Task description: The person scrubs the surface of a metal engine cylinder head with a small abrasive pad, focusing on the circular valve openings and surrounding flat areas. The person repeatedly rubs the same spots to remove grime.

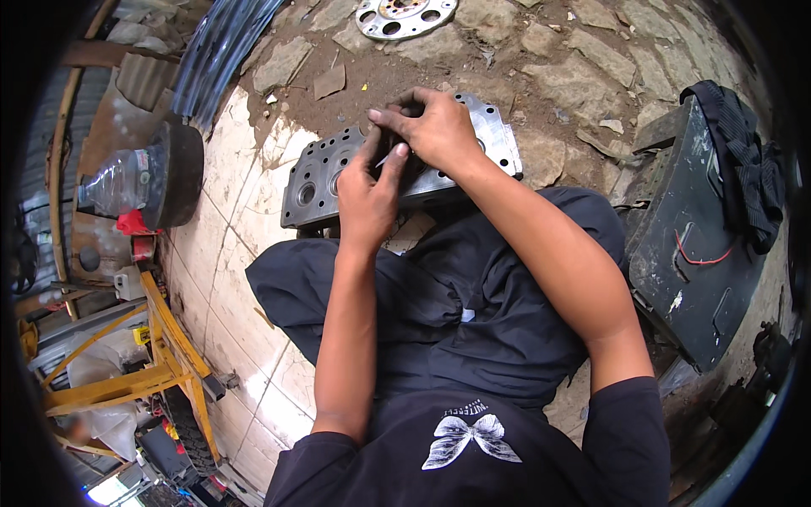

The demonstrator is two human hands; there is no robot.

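A grey metal engine cylinder head, drilled with round holes, lies across in front of my folded legs. Over its middle, both hands come together. My left hand is closed, thumb raised toward the bent fingers, and a thin pale sliver shows by the thumb. Just beyond it, my right hand has thumb and forefinger pressed together, with the other fingers curled. Whatever the fingertips hold is too small and too covered to name. Dark grime marks the fingers, which hide the centre of the cylinder head.
A round metal plate with holes lies on the stony dirt beyond. At right stands a black metal panel with dark cloth draped over it. To the left are a clear plastic bottle, a black tub and a yellow frame.
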